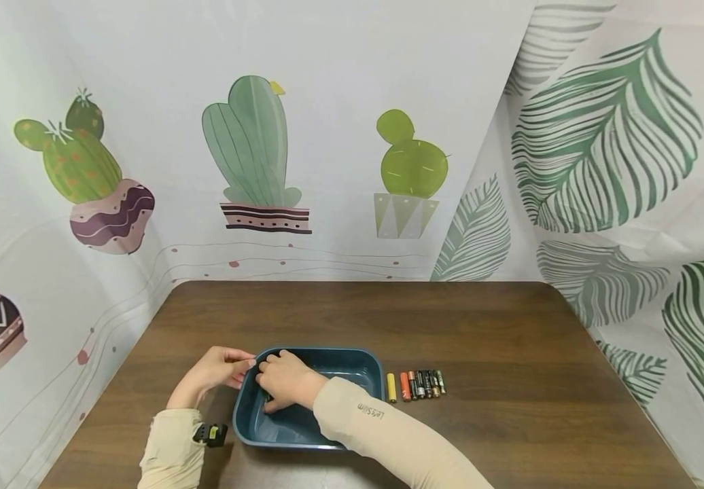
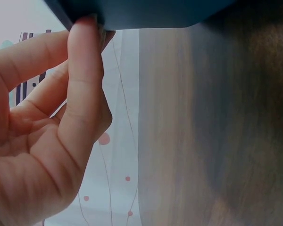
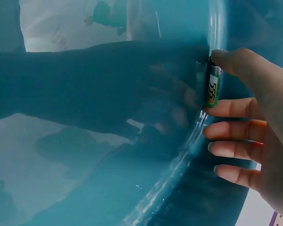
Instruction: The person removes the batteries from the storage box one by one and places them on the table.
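A dark blue plastic basin (image 1: 291, 436) sits on the table with its rim upward. My left hand (image 1: 220, 370) is at the basin's far left corner; in the left wrist view its fingers (image 2: 85, 66) pinch the rim. Inside the basin, by its left wall, my right hand (image 1: 287, 380) reaches down. The right wrist view shows a small green battery (image 3: 213, 84) marked 555 lying along the foot of the wall. My right thumb is on one end of it and the index finger on the other. The remaining right fingers are spread beside the wall.
Right of the basin, a row of batteries lies on the brown wooden table (image 1: 511, 353): a yellow one (image 1: 391, 388), an orange one (image 1: 405, 386) and several thinner dark ones (image 1: 428, 384). A printed cloth (image 1: 340, 136) hangs behind the table.
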### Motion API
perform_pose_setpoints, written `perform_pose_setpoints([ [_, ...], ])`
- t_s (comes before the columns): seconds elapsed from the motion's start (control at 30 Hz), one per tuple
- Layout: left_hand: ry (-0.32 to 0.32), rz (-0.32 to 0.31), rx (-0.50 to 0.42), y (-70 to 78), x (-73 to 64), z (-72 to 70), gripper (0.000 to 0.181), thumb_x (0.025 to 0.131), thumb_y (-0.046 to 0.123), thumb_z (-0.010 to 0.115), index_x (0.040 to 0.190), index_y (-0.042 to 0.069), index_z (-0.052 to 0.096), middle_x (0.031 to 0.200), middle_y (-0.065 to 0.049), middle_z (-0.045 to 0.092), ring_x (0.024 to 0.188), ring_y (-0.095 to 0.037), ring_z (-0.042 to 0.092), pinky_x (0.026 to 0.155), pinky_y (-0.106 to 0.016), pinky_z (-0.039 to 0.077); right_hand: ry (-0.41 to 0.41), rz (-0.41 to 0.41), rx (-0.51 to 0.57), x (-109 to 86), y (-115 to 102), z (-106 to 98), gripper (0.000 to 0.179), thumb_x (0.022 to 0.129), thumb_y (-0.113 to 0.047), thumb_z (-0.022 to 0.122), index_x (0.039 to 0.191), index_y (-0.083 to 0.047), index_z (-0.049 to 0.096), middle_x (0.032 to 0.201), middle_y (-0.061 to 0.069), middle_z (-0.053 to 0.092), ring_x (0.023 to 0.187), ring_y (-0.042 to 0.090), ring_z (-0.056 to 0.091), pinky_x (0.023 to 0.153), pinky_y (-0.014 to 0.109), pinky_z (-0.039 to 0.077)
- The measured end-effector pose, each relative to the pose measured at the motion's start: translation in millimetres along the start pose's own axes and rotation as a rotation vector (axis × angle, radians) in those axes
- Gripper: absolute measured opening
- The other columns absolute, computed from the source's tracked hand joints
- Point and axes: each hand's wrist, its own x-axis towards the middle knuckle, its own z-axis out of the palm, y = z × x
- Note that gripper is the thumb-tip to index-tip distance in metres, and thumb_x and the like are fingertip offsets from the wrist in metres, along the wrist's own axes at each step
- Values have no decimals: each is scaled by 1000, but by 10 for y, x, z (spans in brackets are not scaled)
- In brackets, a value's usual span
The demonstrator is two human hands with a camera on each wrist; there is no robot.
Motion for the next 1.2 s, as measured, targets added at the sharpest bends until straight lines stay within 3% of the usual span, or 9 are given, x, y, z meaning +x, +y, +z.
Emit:
perform_pose_setpoints([
  [0.7, 4, -17, 16, 23, -7, 6, 30, 93, 9, 62, 112, -14, 63, 76, -7, 63, 64, -17, 61, 62, -34, 58, -30, 3, -7, -248, 165, -253, 53, 80, -63, 66, 121, -29, 65, 119, -11, 59, 105, 8, 49, 94, 27, 41],
  [0.93, 11, -10, 7, 28, -16, 1, 28, 92, 7, 62, 109, -15, 63, 73, -6, 62, 63, -17, 61, 60, -33, 58, 6, 6, -7, -384, 272, -329, 54, 81, -61, 65, 121, -26, 66, 120, -9, 59, 103, 10, 49, 91, 27, 42],
  [1.2, 27, -25, 16, 29, -19, 19, 28, 91, 9, 64, 109, -13, 64, 75, -7, 63, 63, -18, 60, 61, -34, 58, 34, 43, 62, -597, 444, -376, 56, 82, -59, 65, 123, -22, 65, 125, -5, 58, 111, 12, 50, 98, 33, 42],
])
